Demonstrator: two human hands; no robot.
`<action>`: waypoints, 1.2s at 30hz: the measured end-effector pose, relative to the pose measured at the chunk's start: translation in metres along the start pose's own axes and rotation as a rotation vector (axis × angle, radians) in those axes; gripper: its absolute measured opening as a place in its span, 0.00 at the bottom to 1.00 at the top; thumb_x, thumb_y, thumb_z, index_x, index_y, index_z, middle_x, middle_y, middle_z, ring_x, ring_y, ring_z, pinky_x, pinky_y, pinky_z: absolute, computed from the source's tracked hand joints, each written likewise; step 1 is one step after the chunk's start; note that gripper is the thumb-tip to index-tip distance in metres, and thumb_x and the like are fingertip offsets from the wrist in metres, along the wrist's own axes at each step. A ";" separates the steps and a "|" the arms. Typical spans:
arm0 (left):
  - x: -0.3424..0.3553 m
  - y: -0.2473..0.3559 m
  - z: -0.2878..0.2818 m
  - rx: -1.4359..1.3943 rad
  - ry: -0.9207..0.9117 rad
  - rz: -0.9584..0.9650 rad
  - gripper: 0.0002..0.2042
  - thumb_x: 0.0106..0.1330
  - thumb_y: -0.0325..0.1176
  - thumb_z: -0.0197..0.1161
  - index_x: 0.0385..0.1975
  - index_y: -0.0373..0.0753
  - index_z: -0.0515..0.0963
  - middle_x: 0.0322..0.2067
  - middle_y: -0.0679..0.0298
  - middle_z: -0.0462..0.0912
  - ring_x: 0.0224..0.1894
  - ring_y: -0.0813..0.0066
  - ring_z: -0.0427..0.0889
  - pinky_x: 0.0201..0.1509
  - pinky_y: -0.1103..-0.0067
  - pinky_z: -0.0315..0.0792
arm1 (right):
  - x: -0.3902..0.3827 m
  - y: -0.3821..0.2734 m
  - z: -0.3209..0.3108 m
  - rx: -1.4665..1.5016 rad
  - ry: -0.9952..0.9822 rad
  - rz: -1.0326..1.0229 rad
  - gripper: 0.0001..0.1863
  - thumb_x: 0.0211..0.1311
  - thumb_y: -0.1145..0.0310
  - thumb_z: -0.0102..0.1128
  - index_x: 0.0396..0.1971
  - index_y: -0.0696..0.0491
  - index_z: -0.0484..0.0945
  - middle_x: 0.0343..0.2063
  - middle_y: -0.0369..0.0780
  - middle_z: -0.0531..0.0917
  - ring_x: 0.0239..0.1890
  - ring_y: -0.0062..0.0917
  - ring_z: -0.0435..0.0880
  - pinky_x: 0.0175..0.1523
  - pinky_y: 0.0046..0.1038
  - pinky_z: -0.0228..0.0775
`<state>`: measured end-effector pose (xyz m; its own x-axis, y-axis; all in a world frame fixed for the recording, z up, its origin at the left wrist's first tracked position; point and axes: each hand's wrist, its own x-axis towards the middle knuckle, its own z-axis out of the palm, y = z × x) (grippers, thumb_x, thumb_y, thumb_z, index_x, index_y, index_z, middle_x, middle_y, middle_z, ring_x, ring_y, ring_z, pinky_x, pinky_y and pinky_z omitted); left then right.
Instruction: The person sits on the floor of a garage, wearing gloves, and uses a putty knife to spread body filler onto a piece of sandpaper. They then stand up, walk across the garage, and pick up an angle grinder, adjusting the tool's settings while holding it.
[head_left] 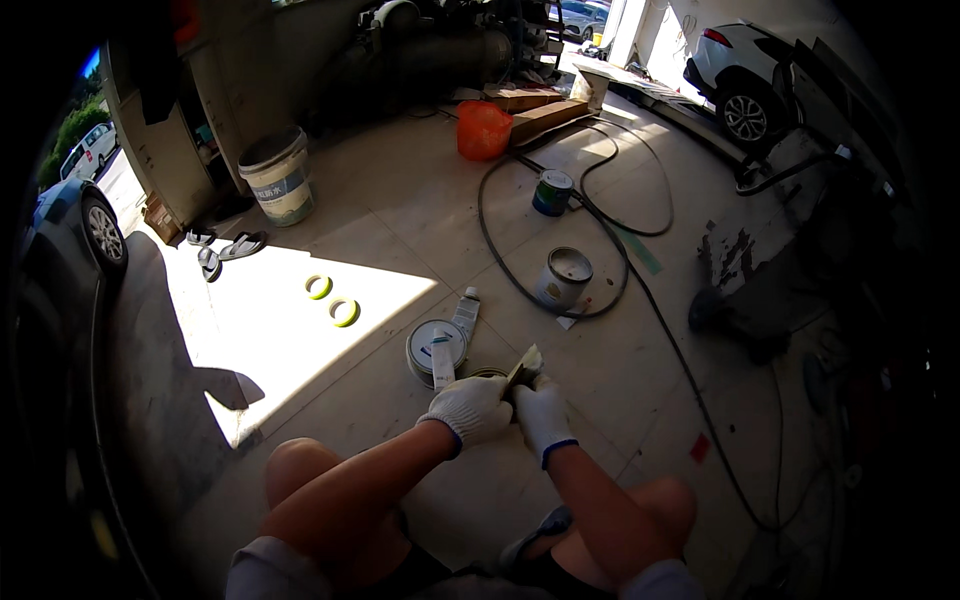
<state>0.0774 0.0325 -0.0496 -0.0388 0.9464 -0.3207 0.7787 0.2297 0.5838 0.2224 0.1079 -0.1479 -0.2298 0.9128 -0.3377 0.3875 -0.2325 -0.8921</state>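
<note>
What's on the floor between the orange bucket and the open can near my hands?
In the head view, a small blue can stands between the orange bucket and the open can, with black hose looping past.

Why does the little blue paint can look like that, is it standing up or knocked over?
Standing up. The blue can sits upright on the floor, its round top facing up, beside the black hose. Whether it holds paint cannot be told.

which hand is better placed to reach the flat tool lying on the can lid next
Left, probably. The left hand sits just below the can lid and the flat tool on it. The right hand is farther off and holds a folded pad.
</note>
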 end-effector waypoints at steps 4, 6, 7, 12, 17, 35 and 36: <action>0.019 -0.018 -0.002 -0.031 -0.020 -0.038 0.18 0.70 0.40 0.53 0.52 0.38 0.83 0.41 0.48 0.89 0.46 0.50 0.89 0.54 0.61 0.81 | -0.011 -0.015 -0.003 -0.074 -0.023 -0.094 0.21 0.62 0.64 0.57 0.48 0.65 0.81 0.36 0.51 0.88 0.39 0.40 0.88 0.50 0.39 0.78; 0.026 -0.030 0.003 -0.024 -0.030 -0.032 0.19 0.70 0.39 0.53 0.54 0.39 0.82 0.40 0.49 0.89 0.44 0.52 0.90 0.52 0.62 0.82 | -0.014 -0.020 -0.006 -0.069 -0.030 -0.128 0.20 0.62 0.64 0.58 0.46 0.65 0.82 0.34 0.50 0.88 0.38 0.38 0.88 0.48 0.38 0.78; 0.029 -0.033 0.005 -0.038 -0.047 -0.032 0.19 0.70 0.39 0.53 0.54 0.39 0.82 0.40 0.49 0.89 0.44 0.52 0.90 0.51 0.62 0.82 | -0.013 -0.018 -0.008 -0.066 -0.027 -0.147 0.19 0.62 0.64 0.58 0.45 0.64 0.82 0.34 0.49 0.88 0.37 0.37 0.87 0.47 0.37 0.77; 0.028 -0.032 -0.002 0.029 -0.047 0.027 0.20 0.69 0.39 0.52 0.54 0.39 0.82 0.41 0.49 0.89 0.46 0.52 0.89 0.54 0.64 0.80 | -0.008 -0.012 -0.016 0.068 -0.059 -0.094 0.17 0.63 0.64 0.59 0.42 0.63 0.83 0.31 0.46 0.88 0.36 0.32 0.86 0.45 0.35 0.77; 0.036 -0.041 -0.002 -0.060 0.036 -0.034 0.17 0.67 0.41 0.62 0.48 0.38 0.87 0.48 0.52 0.88 0.52 0.52 0.87 0.57 0.64 0.80 | -0.008 -0.014 -0.022 0.010 0.014 -0.124 0.17 0.63 0.65 0.59 0.45 0.61 0.83 0.34 0.43 0.87 0.36 0.27 0.84 0.45 0.33 0.75; -0.012 -0.045 -0.062 -1.280 0.077 0.478 0.08 0.70 0.17 0.60 0.32 0.34 0.85 0.67 0.52 0.77 0.61 0.64 0.82 0.64 0.71 0.80 | -0.033 -0.052 -0.072 0.519 -0.150 -0.037 0.17 0.78 0.64 0.60 0.53 0.63 0.80 0.42 0.39 0.86 0.38 0.19 0.86 0.44 0.24 0.81; -0.016 -0.042 -0.062 -1.257 0.075 0.499 0.08 0.70 0.18 0.59 0.32 0.35 0.85 0.67 0.52 0.77 0.62 0.64 0.81 0.64 0.71 0.80 | -0.036 -0.055 -0.070 0.503 -0.159 -0.056 0.16 0.77 0.65 0.60 0.52 0.63 0.81 0.41 0.38 0.87 0.38 0.19 0.86 0.44 0.23 0.80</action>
<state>0.0065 0.0221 -0.0224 0.0125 0.9899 0.1411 -0.3729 -0.1263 0.9193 0.2722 0.1113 -0.0654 -0.3857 0.8754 -0.2915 -0.0964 -0.3524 -0.9309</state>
